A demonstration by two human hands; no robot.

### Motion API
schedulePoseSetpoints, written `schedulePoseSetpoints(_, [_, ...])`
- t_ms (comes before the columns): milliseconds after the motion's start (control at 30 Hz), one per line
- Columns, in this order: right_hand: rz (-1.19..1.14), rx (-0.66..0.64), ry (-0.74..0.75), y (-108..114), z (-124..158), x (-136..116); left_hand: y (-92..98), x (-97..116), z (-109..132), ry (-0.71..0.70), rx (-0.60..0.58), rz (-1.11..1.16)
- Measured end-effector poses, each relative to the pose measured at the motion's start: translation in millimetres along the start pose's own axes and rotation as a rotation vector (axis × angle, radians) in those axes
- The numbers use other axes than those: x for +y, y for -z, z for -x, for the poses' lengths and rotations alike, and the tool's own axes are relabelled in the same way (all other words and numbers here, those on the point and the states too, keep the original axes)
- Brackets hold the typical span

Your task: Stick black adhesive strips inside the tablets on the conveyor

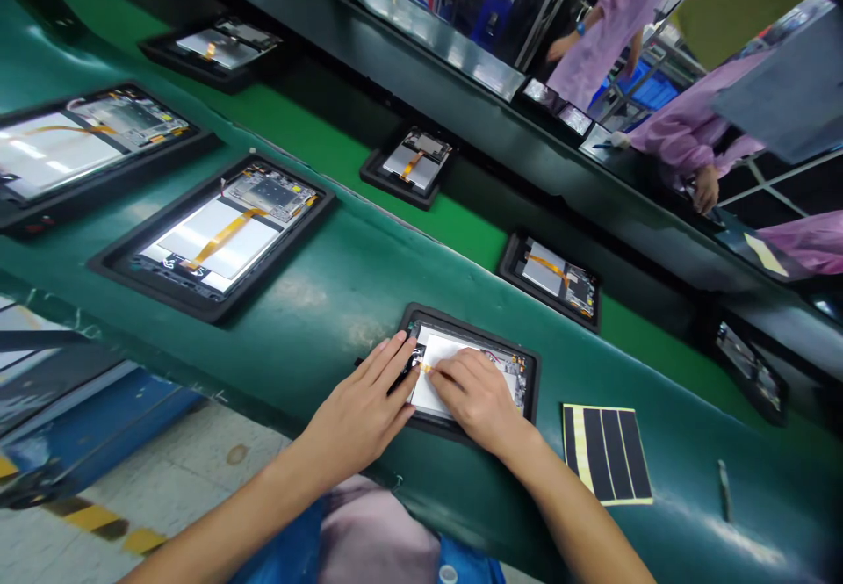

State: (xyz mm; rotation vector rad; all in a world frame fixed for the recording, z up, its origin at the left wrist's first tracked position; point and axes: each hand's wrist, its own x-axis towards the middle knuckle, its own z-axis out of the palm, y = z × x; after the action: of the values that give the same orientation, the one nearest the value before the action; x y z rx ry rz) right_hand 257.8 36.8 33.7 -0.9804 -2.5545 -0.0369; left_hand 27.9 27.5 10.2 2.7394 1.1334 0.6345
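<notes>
An opened tablet (527, 364) with its inner parts bare lies in a black frame on the green bench in front of me. My left hand (369, 400) rests across its left end, fingers stretched out, near a small black-and-white connector area. Over the tablet's white battery area, my right hand (478, 395) is bent with its fingertips pressed together. A short bit of orange ribbon cable (427, 369) shows between the two hands. Whatever the right fingertips pinch, if anything, is hidden. To the right of the tablet lies a sheet of black adhesive strips (612, 457) on yellow backing.
Two more opened tablets (224, 233) lie on the bench at left. Several others, one a framed tablet (412, 167), sit along the bright green conveyor belt (474, 237) beyond. A small thin tool (724, 492) lies at right. Co-workers in pink sleeves (685, 127) stand across the line.
</notes>
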Motion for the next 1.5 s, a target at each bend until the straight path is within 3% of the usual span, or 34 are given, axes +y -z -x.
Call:
schedulePoseSetpoints(400, [-0.026, 0.017, -0.053, -5, 0, 4, 1.0, -1, -1, -0.020, -0.001, -0.033])
schedulePoseSetpoints(1100, [0.155, -0.240, -0.100, 3, 0, -26, 1.2, -2, 4, 0.034, 0.043, 0.045])
schedulePoseSetpoints(1500, [0.114, -0.218, -0.137, 1, 0, -29, -0.1, -4, 5, 0.019, 0.037, 0.057])
